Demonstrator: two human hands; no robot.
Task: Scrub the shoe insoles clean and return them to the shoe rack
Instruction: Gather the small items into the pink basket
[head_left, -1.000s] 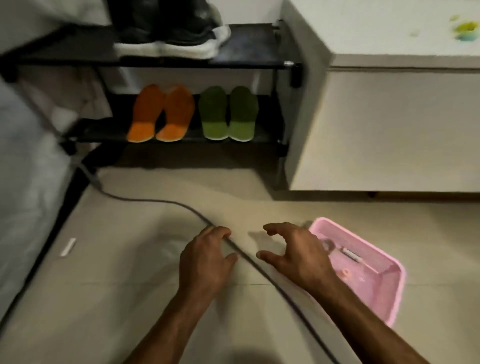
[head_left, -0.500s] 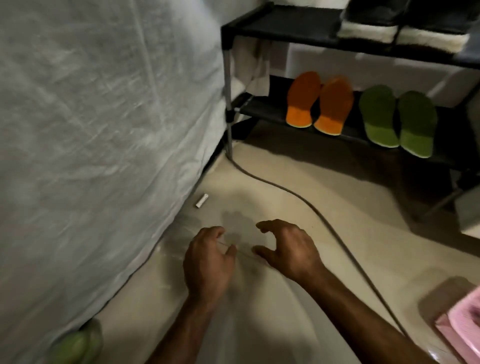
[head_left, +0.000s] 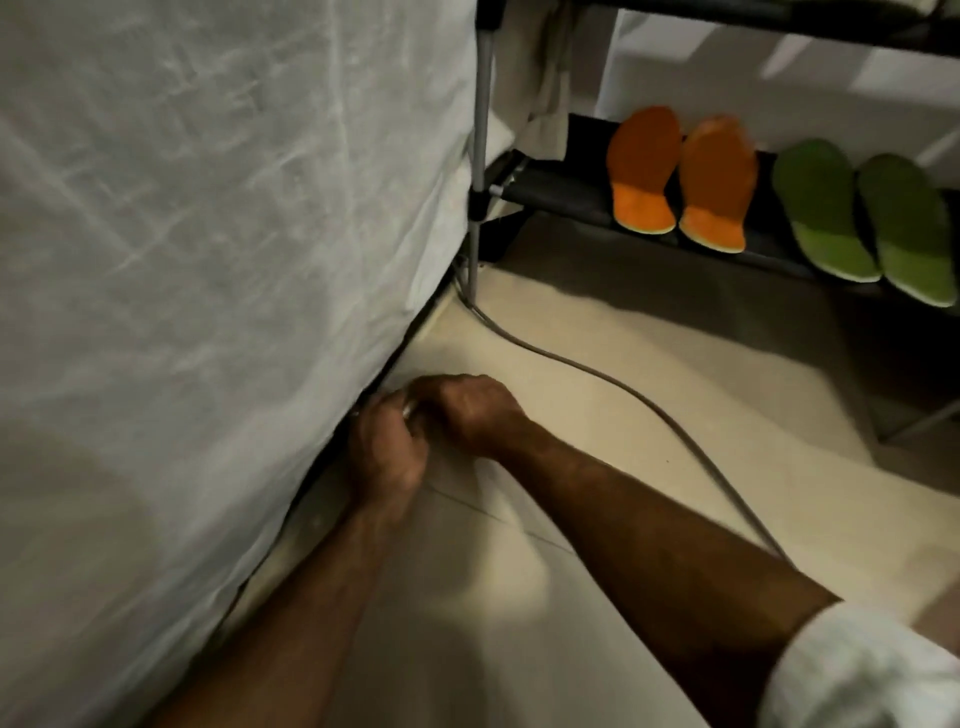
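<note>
Fingers (head_left: 415, 410) curled on floor, orange insoles (head_left: 680, 176) — green insoles (head_left: 862, 218) shelved

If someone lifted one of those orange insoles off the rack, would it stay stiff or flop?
Probably it bends: each orange insole looks thin and flat on the shelf. Likely light, being a slim sheet. It seems unlikely to roll, lying flat beside the green insoles.

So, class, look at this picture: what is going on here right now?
A person is crouched over the floor with both hands together at the foot of a white cloth cover. The left hand and right hand seem to grip a small pale object between them; what it is cannot be told. The orange insoles and green insoles lie untouched on the shoe rack.
</note>
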